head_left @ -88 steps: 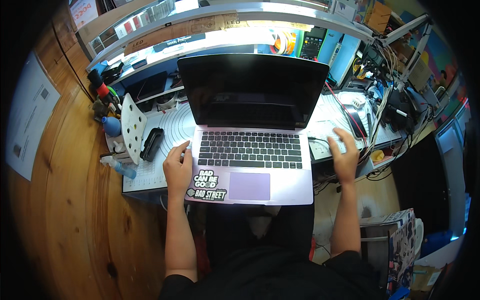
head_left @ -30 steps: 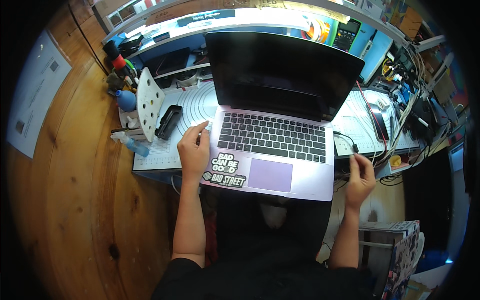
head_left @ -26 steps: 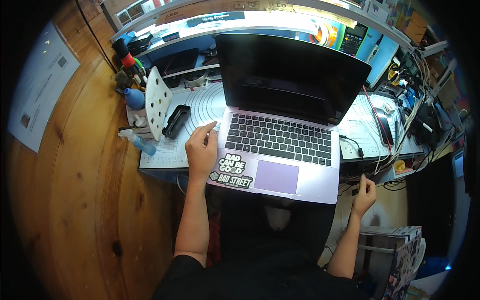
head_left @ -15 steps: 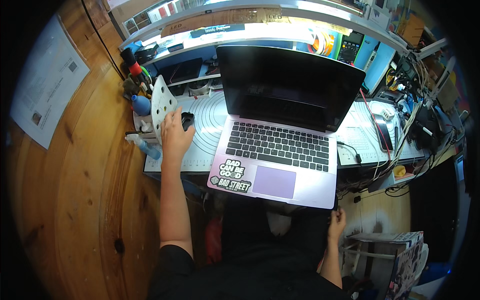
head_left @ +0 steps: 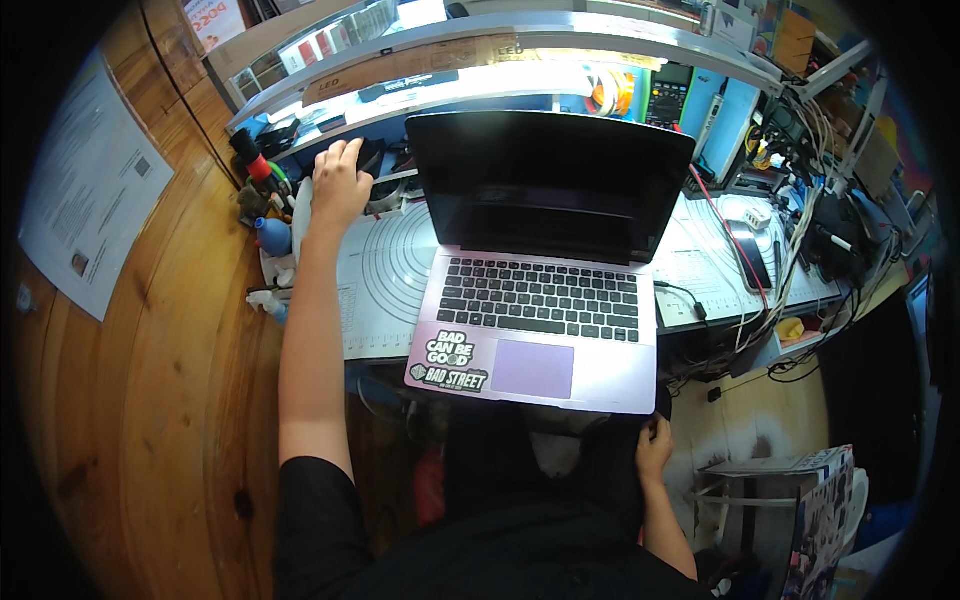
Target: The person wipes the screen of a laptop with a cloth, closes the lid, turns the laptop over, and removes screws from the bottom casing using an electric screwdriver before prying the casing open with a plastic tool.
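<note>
My left hand (head_left: 341, 188) is stretched out to the shelf at the back left, its fingers bent around a small black object (head_left: 371, 158). Against the dark things on the shelf, the object's kind cannot be made out. A silver laptop (head_left: 480, 345) stands opened in front of me with a dark screen (head_left: 545, 185) and stickers on its palm rest. Down by the laptop's front right corner is my right hand (head_left: 655, 447), its fingers curled. Whatever it may hold is hidden.
A white holder (head_left: 303, 212) with tools and a blue squeeze bulb (head_left: 272, 236) stands left of my forearm. A patterned work mat (head_left: 375, 300) lies under the laptop. Right of it are a phone (head_left: 750, 258) and tangled cables (head_left: 800, 250). A lit shelf runs along the back.
My left hand has moved up and away from me, from beside the white holder to the back shelf, with the black object. The whole view has shifted slightly; my right hand stays low.
</note>
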Demonstrator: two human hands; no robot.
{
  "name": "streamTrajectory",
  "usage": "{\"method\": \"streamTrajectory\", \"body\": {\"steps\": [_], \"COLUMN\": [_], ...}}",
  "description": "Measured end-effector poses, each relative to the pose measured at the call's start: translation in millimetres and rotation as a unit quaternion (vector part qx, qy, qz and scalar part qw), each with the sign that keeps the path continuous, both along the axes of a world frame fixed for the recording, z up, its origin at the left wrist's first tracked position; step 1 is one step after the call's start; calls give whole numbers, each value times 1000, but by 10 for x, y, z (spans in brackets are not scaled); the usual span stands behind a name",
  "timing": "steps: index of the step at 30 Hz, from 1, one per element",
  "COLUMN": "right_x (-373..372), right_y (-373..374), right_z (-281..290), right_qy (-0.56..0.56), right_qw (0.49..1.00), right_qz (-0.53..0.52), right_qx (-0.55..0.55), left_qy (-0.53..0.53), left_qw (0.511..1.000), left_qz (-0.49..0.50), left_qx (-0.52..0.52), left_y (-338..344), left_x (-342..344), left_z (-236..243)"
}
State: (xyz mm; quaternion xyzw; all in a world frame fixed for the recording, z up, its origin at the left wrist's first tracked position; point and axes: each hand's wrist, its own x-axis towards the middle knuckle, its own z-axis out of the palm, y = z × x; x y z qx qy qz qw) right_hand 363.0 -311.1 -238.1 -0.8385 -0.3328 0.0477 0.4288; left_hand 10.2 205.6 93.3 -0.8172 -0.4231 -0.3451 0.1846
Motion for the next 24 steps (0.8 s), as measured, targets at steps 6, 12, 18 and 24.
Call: {"method": "streamTrajectory", "body": {"steps": [6, 12, 18, 24], "right_x": [-56, -11, -3, 39], "right_y": [82, 46, 94, 70], "right_z": [59, 84, 66, -49], "right_qy": [-30, -23, -34, -29], "right_qw": [999, 999, 998, 993], "right_qz": [-4, -6, -4, 4], "right_qx": [-23, -22, -56, -113], "left_qy": [65, 45, -206, -377], "left_qw": [989, 998, 974, 891], "left_qz": [66, 38, -65, -143], "left_qx": [-112, -2, 71, -209], "left_y": [633, 609, -268, -660], "left_x": [-27, 13, 233, 237], "left_z": [-46, -181, -321, -709]}}
